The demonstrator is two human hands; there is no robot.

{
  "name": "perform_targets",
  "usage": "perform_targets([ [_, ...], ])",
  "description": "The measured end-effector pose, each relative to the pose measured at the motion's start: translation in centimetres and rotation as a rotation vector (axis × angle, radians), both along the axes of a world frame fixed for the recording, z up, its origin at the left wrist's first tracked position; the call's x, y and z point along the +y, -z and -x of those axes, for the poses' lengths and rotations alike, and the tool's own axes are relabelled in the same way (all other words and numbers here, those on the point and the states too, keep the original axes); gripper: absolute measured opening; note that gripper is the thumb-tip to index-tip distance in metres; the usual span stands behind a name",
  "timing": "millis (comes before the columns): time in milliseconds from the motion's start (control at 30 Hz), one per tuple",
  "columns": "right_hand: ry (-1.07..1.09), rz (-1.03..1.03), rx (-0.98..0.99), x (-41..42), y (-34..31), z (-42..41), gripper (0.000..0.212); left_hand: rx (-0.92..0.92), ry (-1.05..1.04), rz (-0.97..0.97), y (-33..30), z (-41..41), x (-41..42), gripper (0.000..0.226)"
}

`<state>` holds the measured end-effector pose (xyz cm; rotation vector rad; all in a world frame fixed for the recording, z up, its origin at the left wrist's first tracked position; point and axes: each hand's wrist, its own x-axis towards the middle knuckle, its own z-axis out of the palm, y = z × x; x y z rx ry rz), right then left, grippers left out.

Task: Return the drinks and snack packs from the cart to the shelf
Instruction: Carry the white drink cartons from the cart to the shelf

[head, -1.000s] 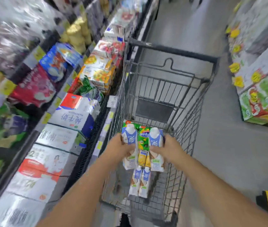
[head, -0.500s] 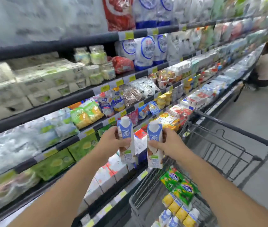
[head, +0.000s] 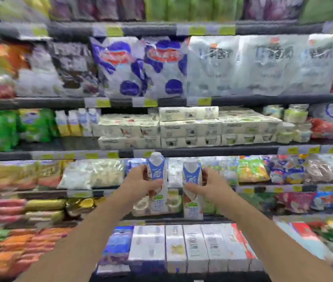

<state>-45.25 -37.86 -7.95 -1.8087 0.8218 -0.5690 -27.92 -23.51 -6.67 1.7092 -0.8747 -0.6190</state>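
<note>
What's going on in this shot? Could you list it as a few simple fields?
place: shop aisle, facing stocked shelves
left hand: grips a blue-and-white drink carton
right hand: grips a matching second carton
cartons: both upright, side by side, apart
position: held out towards the shelves, not yet set down
cart: not in view
image: blurred, labels unreadable

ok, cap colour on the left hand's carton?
White cap above a blue panel, head view.
</note>
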Motion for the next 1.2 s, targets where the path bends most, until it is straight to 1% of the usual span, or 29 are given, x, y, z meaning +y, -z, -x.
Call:
perform_targets([
  [167, -0.203, 0.042, -0.022, 9.4, -1.2, -15.0, 0.038, -0.006, -0.18, -0.017, -1.1, -12.3, 11.6, 0.027],
  [267, -0.297, 0.051, -0.04, 13.7, -2.0, -22.4, 0.035, -0.019, -0.247, -0.024, -1.8, -18.0, 17.4, 0.025],
  [367, -0.337, 0.027, -0.073, 16.6, -2.3, -28.7, 0.039, -0.001, -0.298, -0.008, -2.1, -22.7, 21.4, 0.024],
  [467, -0.353, 0.026, -0.086, 17.5, -2.5, -33.4, 0.037, 0.005, -0.337, -0.007, -2.1, -26.7, 22.9, 0.027],
  [567, -0.367, 0.004, -0.078, 16.5, -2.6, -37.1, 0.041, -0.009, -0.392, 0.004, -2.3, -29.8, 22.3, 0.029],
  [700, -0.368, -0.009, -0.096, 13.6, -3.7, -40.9, 0.044, -0.032, -0.435, 0.029, -3.5, -32.8, 19.5, 0.028],
  [800, -0.355, -0.002, -0.122, 11.2, -4.7, -42.9, 0.037, -0.027, -0.442, 0.034, -4.3, -34.6, 16.7, 0.036],
  [967, -0.359, 0.084, -0.093, 8.5, -6.0, -46.2, 0.017, -0.039, -0.45, 0.044, -5.6, -37.3, 11.9, 0.036],
  [1000, -0.351, 0.097, -0.073, 8.1, -6.0, -46.9, 0.018, -0.036, -0.445, 0.037, -5.6, -37.9, 11.2, 0.036],
  [1133, -0.319, 0.123, -0.028, 7.2, -5.6, -49.8, 0.037, -0.037, -0.433, -0.006, -5.0, -41.4, 9.1, 0.033],
  [1200, -0.297, 0.11, -0.041, 6.7, -5.7, -51.3, 0.034, -0.057, -0.432, 0.003, -5.0, -43.6, 8.1, 0.031],
])
